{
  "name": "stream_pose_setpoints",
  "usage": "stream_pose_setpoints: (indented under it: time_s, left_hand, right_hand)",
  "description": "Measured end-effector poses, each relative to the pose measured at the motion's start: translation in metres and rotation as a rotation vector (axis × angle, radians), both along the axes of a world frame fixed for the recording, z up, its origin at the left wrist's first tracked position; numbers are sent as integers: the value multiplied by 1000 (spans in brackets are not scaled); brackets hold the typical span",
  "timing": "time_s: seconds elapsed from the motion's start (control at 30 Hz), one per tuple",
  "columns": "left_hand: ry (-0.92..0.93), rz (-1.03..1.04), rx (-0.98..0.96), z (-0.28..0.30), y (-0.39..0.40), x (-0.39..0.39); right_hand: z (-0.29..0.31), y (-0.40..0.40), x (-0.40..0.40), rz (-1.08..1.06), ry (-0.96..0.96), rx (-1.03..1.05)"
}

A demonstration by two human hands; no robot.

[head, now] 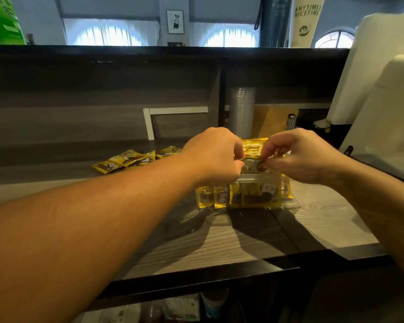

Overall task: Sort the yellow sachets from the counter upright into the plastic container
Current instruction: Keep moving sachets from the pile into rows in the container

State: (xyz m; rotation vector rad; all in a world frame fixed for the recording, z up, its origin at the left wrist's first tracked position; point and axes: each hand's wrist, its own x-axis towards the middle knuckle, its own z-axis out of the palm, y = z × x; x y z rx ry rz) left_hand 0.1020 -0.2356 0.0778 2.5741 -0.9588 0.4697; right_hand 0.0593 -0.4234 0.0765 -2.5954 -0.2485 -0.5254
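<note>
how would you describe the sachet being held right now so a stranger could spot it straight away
Find the clear plastic container on the wooden counter, below the white machine. Just above its rim, the left hand and right hand pinch one yellow sachet between them. It alone is in fingers; other sachets stand inside or lie loose to the left.
</note>
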Motion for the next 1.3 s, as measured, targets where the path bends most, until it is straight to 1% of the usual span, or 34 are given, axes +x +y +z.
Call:
stream_pose_setpoints:
  time_s: [0.1, 0.23, 0.33, 0.43, 0.53, 0.67, 0.73, 0.77, 0.83, 0.97, 1.0, 1.13, 1.3]
  left_hand:
    - [-14, 0, -23, 0, 6, -1]
    - [-26, 23, -117, -1, 27, -3]
    - [-31, 93, -182, -4, 56, 2]
    - [-17, 230, -200, -17, 98, 17]
    - [64, 429, -179, -36, 143, 40]
    - [150, 614, 70, -53, 189, 79]
    - [224, 667, 138, -61, 201, 93]
    - [266, 687, 140, -65, 204, 97]
    - [286, 713, 109, -71, 205, 100]
    - [130, 742, 59, -71, 207, 98]
    - [136, 734, 22, -71, 209, 98]
    - [273, 687, -157, -71, 217, 98]
    - [249, 634, -292, -67, 225, 99]
  right_hand:
    - [5, 6, 0, -34, -82, 28]
    - [14, 29, 3, -13, -228, -60]
    - [21, 57, 7, 49, -321, -81]
    - [22, 94, 14, 93, -344, -112]
    - [18, 133, 17, 176, -317, -135]
    - [3, 183, 25, 232, -221, -211]
    - [-10, 201, 33, 224, -163, -235]
    - [-15, 208, 37, 216, -132, -242]
    - [-24, 217, 46, 193, -83, -238]
    - [-33, 232, 66, 120, -36, -182]
    - [-34, 237, 72, 97, -15, -180]
    - [-36, 257, 93, 8, 82, -176]
    - [-43, 270, 123, -1, 190, -157]
